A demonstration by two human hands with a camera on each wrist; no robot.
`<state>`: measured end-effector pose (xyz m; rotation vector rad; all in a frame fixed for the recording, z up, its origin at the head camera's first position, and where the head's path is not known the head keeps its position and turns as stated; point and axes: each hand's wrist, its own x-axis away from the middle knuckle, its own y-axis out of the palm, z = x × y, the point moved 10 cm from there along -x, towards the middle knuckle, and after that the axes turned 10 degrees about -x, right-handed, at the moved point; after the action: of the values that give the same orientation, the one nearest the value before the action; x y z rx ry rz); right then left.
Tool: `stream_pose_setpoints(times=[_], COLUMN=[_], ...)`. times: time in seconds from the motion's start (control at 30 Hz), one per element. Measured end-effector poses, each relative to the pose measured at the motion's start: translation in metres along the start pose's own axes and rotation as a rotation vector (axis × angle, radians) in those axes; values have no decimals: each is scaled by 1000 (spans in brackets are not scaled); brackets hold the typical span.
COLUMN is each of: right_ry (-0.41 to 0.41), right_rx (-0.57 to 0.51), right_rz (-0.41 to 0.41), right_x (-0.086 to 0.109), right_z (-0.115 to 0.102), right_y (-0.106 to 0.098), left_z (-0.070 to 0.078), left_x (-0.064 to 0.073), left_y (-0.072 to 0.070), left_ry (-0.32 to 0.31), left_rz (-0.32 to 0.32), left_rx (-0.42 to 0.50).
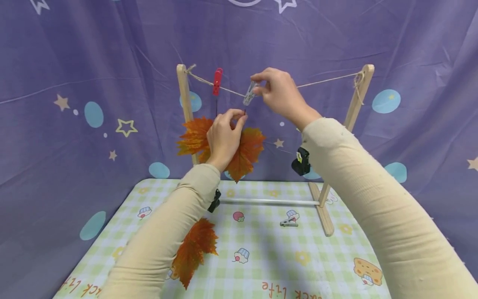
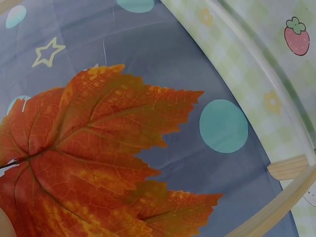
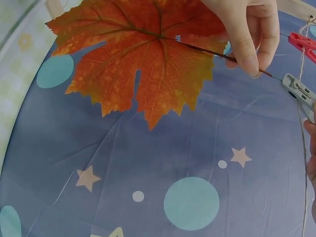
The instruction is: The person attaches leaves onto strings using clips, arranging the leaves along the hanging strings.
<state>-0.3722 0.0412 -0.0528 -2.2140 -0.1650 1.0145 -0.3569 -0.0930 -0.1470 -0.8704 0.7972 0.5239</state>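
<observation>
My left hand (image 1: 225, 135) pinches the dark stem (image 3: 217, 53) of an orange artificial maple leaf (image 1: 246, 151), which hangs below the fingers. Above it, my right hand (image 1: 280, 91) holds a grey clothespin (image 1: 250, 94) between thumb and fingers, its nose at the string (image 1: 233, 91). In the right wrist view the stem's tip reaches the nose of this grey clothespin (image 3: 298, 90). To the left, a red clothespin (image 1: 218, 82) on the string holds another maple leaf (image 1: 194, 137), partly hidden behind my left hand. The left wrist view shows the leaf (image 2: 89, 153) close up.
A wooden frame with two posts (image 1: 360, 91) carries the string, and a white rod (image 1: 269, 202) joins its feet. On the checked tablecloth (image 1: 269, 241) lie a third maple leaf (image 1: 196, 249), partly under my left forearm, and a grey clothespin (image 1: 289, 223). A purple curtain (image 1: 93, 50) hangs behind.
</observation>
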Motion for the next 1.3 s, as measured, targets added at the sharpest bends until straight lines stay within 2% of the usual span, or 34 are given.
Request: stream_pose_setpoints(times=[0.27, 0.43, 0.6, 0.77, 1.0, 1.17, 1.3], right_ry=[-11, -47, -96, -115, -113, -108, -97], right_rx=[-6, -66, -181, -254, -366, -399, -392], right_rz=[62, 144, 225, 245, 199, 162, 143], right_x=[2, 8, 19, 38, 77, 106, 121], right_z=[1, -3, -15, -28, -26, -17, -6], right_y=[-5, -12, -19, -23, -15, -6, 1], left_z=[6, 9, 12, 12, 5, -2, -13], left_x=[2, 3, 4, 9, 29, 48, 62], left_y=[0, -2, -16, -36, -57, -63, -63], left_ry=[14, 39, 51, 66, 106, 143, 131], left_rz=[-1, -39, -81, -103, -153, -203, -237], left_rx=[9, 37, 67, 79, 74, 50, 49])
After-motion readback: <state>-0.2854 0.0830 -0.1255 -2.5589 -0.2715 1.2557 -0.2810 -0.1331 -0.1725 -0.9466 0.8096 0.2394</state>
